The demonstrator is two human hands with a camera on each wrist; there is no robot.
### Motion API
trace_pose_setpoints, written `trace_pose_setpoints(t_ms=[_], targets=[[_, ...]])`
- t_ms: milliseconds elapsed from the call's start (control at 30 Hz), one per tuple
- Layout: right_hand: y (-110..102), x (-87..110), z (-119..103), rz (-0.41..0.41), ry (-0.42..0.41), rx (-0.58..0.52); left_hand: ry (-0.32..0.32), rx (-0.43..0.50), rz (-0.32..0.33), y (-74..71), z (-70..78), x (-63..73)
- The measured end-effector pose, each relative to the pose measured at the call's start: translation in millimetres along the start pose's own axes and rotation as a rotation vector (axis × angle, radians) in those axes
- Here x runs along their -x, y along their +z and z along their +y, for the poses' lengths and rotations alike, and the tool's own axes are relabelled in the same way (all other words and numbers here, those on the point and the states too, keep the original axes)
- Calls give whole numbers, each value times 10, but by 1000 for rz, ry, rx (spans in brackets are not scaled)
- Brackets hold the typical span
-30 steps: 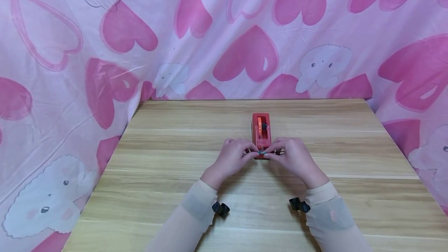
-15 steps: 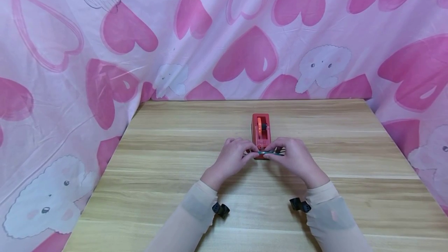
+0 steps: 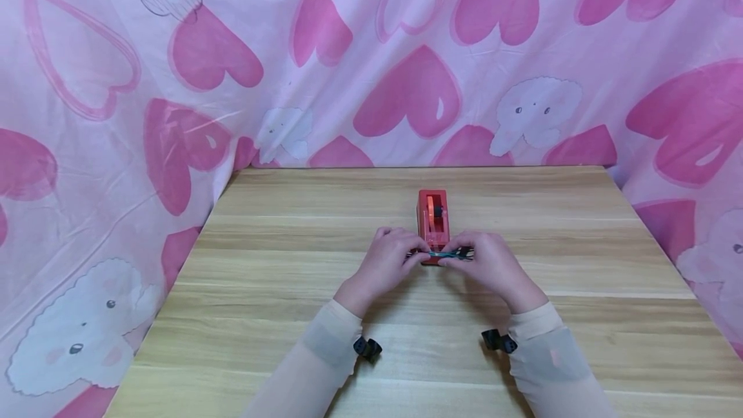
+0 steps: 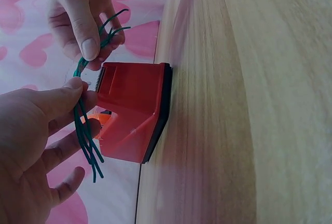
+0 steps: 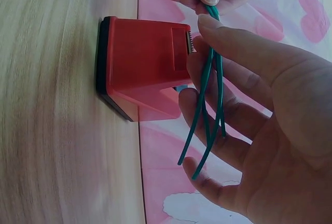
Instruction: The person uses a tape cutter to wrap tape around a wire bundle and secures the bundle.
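Observation:
My left hand (image 3: 386,257) and right hand (image 3: 486,263) meet over the near end of a red tape dispenser (image 3: 423,221). Between them runs a thin bundle of green wires (image 4: 83,125), held roughly level. Left thumb and index finger pinch it near its middle, while the other left fingers spread loosely below the loose ends. Close beside that grip, my right hand (image 5: 290,89) pinches the same bundle with thumb and fingertips. Several wire ends (image 5: 199,125) fan out across the right palm side. The dispenser's toothed cutter (image 4: 99,79) lies right by the fingertips.
The dispenser stands on a wood-grain table (image 3: 278,315), with an orange roll core (image 3: 431,206) inside it. A pink curtain with hearts (image 3: 406,92) hangs behind the table and along both sides. Small black cameras (image 3: 368,348) sit at both wrists.
The right fingertips have shifted slightly right, so more green wire shows between the hands. The left hand keeps its pinch in nearly the same place. The dispenser stays put.

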State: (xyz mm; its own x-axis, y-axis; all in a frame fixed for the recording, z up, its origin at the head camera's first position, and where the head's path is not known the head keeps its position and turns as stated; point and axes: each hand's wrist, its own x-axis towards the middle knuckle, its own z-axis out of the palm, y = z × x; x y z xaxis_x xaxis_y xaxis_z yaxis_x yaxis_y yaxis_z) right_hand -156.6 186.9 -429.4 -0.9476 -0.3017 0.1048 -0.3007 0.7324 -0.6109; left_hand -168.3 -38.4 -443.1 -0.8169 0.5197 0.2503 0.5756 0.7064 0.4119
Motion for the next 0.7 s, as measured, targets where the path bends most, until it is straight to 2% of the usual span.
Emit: trace_pose_setpoints(t_ms=[567, 700], targets=[[12, -7, -7, 9, -14, 4, 55, -74, 6, -37, 7, 9], [10, -10, -8, 10, -22, 4, 79, -94, 27, -41, 5, 11]])
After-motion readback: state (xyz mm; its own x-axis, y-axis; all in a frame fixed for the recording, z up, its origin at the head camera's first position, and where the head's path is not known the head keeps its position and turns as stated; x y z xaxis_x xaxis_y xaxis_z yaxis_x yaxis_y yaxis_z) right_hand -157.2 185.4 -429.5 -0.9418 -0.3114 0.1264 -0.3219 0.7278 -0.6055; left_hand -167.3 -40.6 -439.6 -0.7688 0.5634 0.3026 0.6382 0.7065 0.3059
